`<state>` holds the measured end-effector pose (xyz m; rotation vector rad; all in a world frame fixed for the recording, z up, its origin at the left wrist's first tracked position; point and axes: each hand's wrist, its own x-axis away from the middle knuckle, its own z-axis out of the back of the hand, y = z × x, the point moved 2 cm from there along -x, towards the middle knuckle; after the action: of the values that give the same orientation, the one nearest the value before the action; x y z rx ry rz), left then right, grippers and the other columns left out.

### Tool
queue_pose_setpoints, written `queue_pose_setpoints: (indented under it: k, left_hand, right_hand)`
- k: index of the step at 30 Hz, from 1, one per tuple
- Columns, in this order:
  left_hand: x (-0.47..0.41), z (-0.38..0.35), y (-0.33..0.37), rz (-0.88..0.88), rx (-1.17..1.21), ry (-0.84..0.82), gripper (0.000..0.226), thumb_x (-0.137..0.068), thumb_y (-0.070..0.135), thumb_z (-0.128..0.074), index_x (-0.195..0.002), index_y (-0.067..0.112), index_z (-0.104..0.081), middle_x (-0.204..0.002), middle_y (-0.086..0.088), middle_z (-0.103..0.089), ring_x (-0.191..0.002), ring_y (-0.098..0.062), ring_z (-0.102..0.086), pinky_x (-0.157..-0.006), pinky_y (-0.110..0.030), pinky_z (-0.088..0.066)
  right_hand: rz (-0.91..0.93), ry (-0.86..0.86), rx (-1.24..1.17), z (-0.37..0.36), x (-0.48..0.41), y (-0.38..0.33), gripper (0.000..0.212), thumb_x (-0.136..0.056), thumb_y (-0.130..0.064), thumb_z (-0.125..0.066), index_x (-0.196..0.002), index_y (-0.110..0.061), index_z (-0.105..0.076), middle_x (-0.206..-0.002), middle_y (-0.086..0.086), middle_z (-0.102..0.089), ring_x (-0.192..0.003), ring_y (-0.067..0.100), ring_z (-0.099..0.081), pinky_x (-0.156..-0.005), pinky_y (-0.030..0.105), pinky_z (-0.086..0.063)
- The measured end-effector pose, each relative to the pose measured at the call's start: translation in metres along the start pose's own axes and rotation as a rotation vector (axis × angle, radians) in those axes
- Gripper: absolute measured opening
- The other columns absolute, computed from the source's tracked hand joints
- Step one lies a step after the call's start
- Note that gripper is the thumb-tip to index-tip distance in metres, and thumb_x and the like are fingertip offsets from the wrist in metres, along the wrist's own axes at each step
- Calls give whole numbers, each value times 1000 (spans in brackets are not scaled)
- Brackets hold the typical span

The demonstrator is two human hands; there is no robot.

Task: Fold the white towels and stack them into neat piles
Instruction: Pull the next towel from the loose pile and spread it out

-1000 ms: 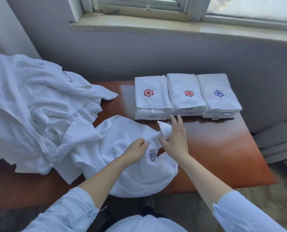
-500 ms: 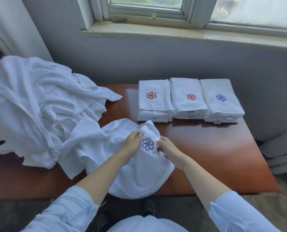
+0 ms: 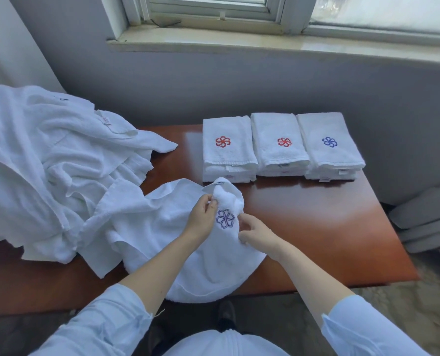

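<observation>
So the person is at the start of a new fold, by the look of it. The loose towel (image 3: 213,265) lies rumpled on the table (image 3: 329,227), just on the near side of the row of folded piles (image 3: 278,142), with its front edge drooping over the table's edge. The left hand (image 3: 203,217) has its fingers curled and is pinching a bunched-up corner, lifted a bit, right in front of the row's leftmost pile. The right hand (image 3: 257,237) has its fingers curled into the cloth too, just on the other side of the purple emblem (image 3: 224,218), a little nearer the person than the row.

Three piles are done, two topped with red emblems and one with blue. A big unfolded heap (image 3: 46,163) sits well off from the row, past its left end.

Best guess for the next move: find the matching corners, pull the towel flat and square so the emblem ends up on top, then fold. It's floppy terry, so an uneven spread would give a lumpy fold.
</observation>
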<state>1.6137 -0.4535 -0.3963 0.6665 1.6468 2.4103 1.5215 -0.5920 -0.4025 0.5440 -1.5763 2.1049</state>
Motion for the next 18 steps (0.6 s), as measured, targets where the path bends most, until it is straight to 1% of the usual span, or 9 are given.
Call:
queue_pose_setpoints:
  k: [1, 2, 4, 6, 9, 12, 15, 17, 18]
  left_hand:
    - [-1, -1, 0, 10, 19, 7, 21, -104, 20, -41, -101, 4, -55, -84, 0, -55, -77, -12, -50, -70, -23, -42]
    - [-2, -3, 1, 17, 38, 11, 20, -104, 20, -42, -98, 6, -55, -83, 1, -55, -76, -11, -50, -67, -21, -41]
    - [-4, -7, 2, 20, 59, 1, 19, -104, 19, -42, -93, 13, -55, -85, 2, -57, -77, -9, -51, -68, -21, -42]
    - [-5, -12, 3, 25, 76, -21, 19, -104, 18, -42, -92, 15, -56, -89, 1, -60, -80, -10, -54, -74, -25, -44]
    - [-7, -19, 1, 40, 95, -6, 21, -104, 20, -40, -89, 13, -53, -85, -1, -56, -77, -13, -49, -72, -28, -42]
    - [-10, -25, 0, 54, 85, 45, 26, -105, 21, -36, -80, 18, -44, -77, 4, -48, -69, -11, -43, -62, -24, -35]
    - [-12, -33, 2, 48, 94, 69, 27, -107, 24, -33, -83, 19, -44, -78, 4, -51, -71, -10, -47, -63, -22, -37]
    - [-13, -40, 2, 34, 109, 43, 18, -106, 25, -36, -95, 21, -49, -89, 3, -58, -82, -13, -53, -70, -24, -42]
    - [-13, -44, 1, 22, 120, -2, 13, -106, 25, -38, -107, 21, -51, -99, 3, -60, -91, -13, -56, -77, -25, -44]
  right_hand:
    - [21, 16, -90, 2, 2, -3, 34, -77, 4, -47, -109, 0, -58, -91, 15, -59, -79, 13, -53, -72, 24, -39]
    - [18, 30, -180, 5, 5, -6, 37, -81, 0, -50, -116, -7, -59, -100, 6, -65, -81, 8, -58, -73, 19, -41]
    - [-20, 42, -324, 9, 7, -8, 40, -89, -10, -53, -126, -24, -53, -110, -6, -64, -85, 2, -60, -70, 16, -41]
    - [-25, 47, -374, 13, 8, -7, 41, -91, -10, -54, -129, -27, -49, -113, -6, -63, -88, 1, -62, -68, 14, -43]
    - [43, 125, -397, 18, 11, -6, 34, -86, -4, -61, -118, -17, -56, -99, -2, -66, -83, 6, -62, -74, 18, -46]
    - [140, 163, -291, 18, 15, -12, 22, -80, -8, -64, -102, -9, -61, -89, -2, -65, -81, 10, -58, -76, 26, -44]
    - [186, 200, -114, 17, 14, -13, 12, -84, -13, -57, -96, -10, -59, -83, -2, -62, -76, 13, -57, -71, 35, -48]
    - [174, 376, 2, 26, 14, -12, 5, -85, -17, -52, -90, -14, -51, -73, -1, -54, -66, 16, -50, -64, 42, -45]
    - [172, 496, 80, 34, 14, -10, 4, -86, -18, -51, -89, -18, -48, -71, 0, -54, -65, 19, -50, -61, 40, -42]
